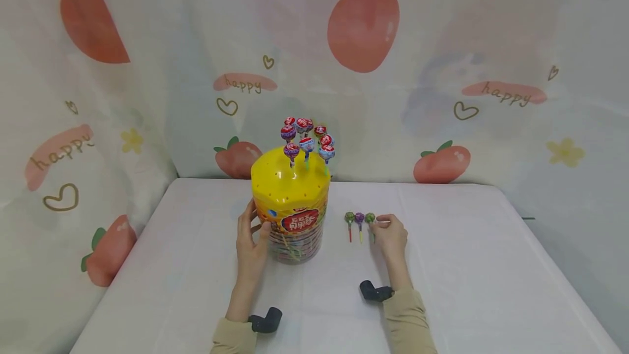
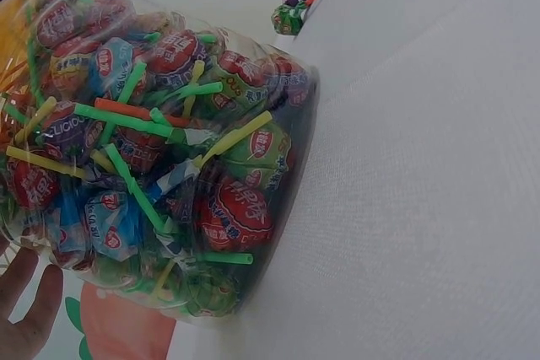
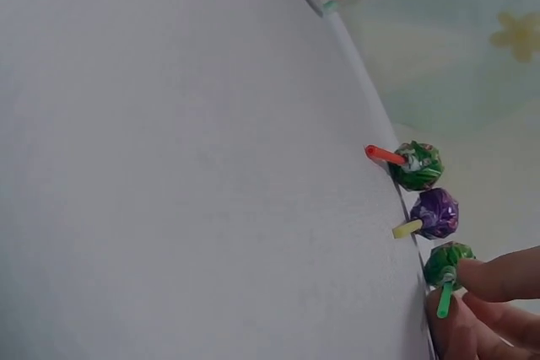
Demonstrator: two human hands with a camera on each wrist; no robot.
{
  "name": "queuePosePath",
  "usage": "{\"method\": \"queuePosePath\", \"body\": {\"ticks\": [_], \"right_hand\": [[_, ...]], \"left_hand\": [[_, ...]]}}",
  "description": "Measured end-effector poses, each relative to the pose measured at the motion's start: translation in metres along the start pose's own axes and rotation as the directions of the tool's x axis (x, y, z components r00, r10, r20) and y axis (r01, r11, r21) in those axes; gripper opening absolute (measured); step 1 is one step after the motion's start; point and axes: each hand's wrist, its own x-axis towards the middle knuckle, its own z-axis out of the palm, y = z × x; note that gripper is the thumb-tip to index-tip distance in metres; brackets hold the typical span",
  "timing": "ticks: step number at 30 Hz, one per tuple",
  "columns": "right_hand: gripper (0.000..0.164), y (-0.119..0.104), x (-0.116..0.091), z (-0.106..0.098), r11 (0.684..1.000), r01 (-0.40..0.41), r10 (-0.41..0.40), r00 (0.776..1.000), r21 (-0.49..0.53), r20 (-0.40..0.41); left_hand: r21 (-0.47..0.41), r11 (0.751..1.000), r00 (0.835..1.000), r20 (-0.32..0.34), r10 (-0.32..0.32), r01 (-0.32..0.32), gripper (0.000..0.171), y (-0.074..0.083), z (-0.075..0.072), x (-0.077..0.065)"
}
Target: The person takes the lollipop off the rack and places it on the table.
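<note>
A clear tub of lollipops [image 1: 295,245] with a yellow lid [image 1: 282,182] stands upright on the table, several wrapped lollipops [image 1: 306,145] sticking up from the lid. My left hand [image 1: 252,245] holds the tub's left side, thumb towards the front. In the left wrist view, fingertips [image 2: 42,292] show beside the tub. To its right lie a green lollipop with a red stick [image 1: 349,217] and a purple lollipop with a yellow stick [image 1: 360,217]. My right hand [image 1: 391,238] pinches a green lollipop with a green stick [image 3: 449,263] at the row's right end.
The white tablecloth [image 1: 467,266] runs up to a printed backdrop [image 1: 304,31] behind and at the sides. A black wrist camera [image 1: 267,321] sits on the left forearm, and another wrist camera [image 1: 375,291] on the right.
</note>
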Motion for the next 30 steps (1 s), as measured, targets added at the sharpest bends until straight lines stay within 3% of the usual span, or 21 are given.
{"method": "queuePosePath", "body": {"ticks": [6,13,23,30], "right_hand": [[0.031,0.002,-0.002,-0.007,1.000,0.000,0.000,0.999,0.018,0.037],[0.029,-0.005,-0.004,-0.013,0.999,0.031,-0.032,0.999,0.039,0.021],[0.025,-0.036,-0.017,-0.024,0.993,0.108,-0.106,0.994,0.044,-0.034],[0.023,-0.059,-0.032,-0.035,0.972,0.189,-0.180,0.981,0.142,-0.076]], "left_hand": [[-0.010,1.000,1.000,0.008,-0.013,0.013,0.058,0.001,0.001,0.000],[-0.010,1.000,1.000,0.004,-0.010,0.010,0.058,0.002,0.001,0.000],[-0.025,0.999,1.000,0.003,-0.028,0.029,0.058,0.002,-0.001,0.002],[-0.013,1.000,1.000,-0.007,-0.006,0.006,0.058,-0.001,0.000,0.001]]}}
